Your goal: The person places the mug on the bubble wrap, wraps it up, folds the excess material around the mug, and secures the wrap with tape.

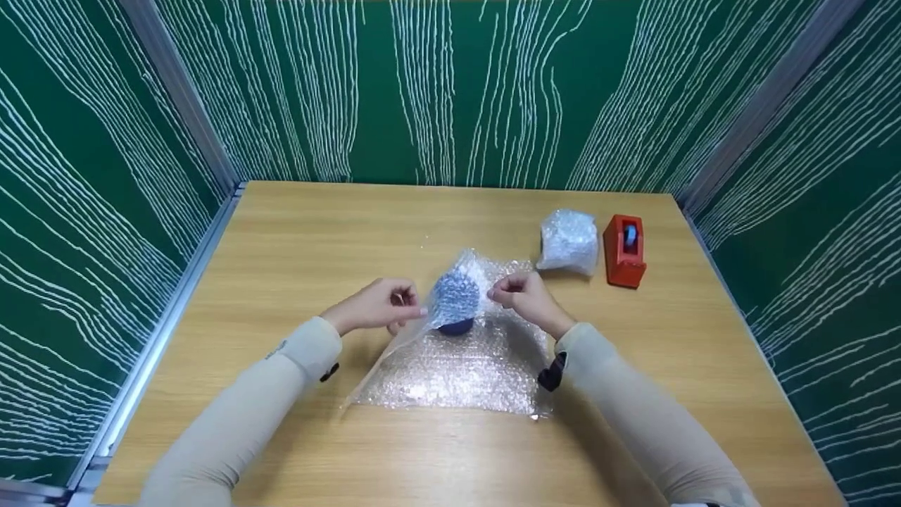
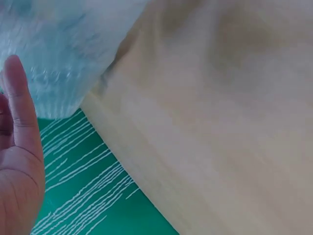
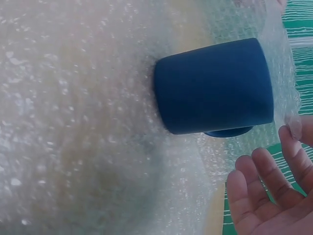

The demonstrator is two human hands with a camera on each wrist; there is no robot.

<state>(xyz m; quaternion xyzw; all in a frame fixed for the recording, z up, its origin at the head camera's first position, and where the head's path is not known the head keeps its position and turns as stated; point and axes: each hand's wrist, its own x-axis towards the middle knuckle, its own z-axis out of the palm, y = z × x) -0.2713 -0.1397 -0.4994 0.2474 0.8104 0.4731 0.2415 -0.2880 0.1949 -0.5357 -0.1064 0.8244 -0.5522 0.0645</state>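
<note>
One plain dark-blue mug (image 3: 215, 88), handle partly visible, stands near mid-table on a translucent bubble-wrap sheet (image 1: 450, 380), a raised flap veiling its top; left hand (image 1: 380, 303) and right hand (image 1: 526, 297) each pinch the sheet, one either side. Surface: pale wood-grain table (image 1: 331, 225). Green walls (image 1: 380, 91) with wavy white lines meet at grey posts (image 1: 184, 91).

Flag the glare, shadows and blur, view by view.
Head: glare on the bubble wrap, soft shadow beside the right sleeve; left wrist: wooden tabletop blurred, its grain smeared; right wrist: bubble wrap speckled with highlights, the blue mug clearer in outline.
</note>
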